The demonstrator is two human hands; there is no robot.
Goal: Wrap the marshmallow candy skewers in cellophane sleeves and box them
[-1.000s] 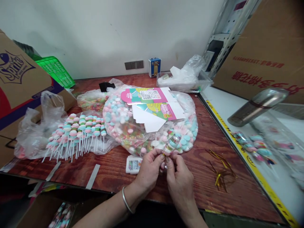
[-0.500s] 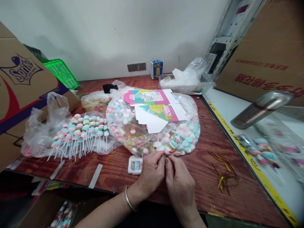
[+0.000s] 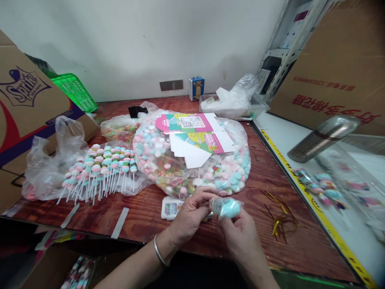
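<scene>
Head view.
- Candy (image 3: pixel 227 208): one pale blue piece in clear wrap, lying crosswise above the near edge of the counter (image 3: pixel 144 218), just clear of the bag. Half a second ago it stood tilted toward 1 o'clock against the bag's near edge. It has since been drawn back toward the person and turned flat.
- Right hand (image 3: pixel 240 237): closed on the candy from below, fingers curled up around it. Earlier it pinched only the wrap's lower end, knuckle to knuckle with the other hand.
- Left hand (image 3: pixel 189 212): at 9 o'clock of the candy, fingertips pinched shut on the wrap's end. Bangle (image 3: pixel 159 251) on the wrist.
- Bag (image 3: pixel 168 160): clear, full of pastel sweets, at 12 o'clock of the hands, unmoved.
- Cartons (image 3: pixel 198 136): flat, pink and teal, lying on the bag.
- Lollipops (image 3: pixel 102 168): rows on white sticks, at 10 o'clock, on plastic.
- Packet (image 3: pixel 169 208): small and white, on the counter just beside the left hand at 9 o'clock, as before.
- Ties (image 3: pixel 278 222): loose gold strands, at 3 o'clock.
- Flask (image 3: pixel 323 138): metal, tilted, at 2 o'clock.
</scene>
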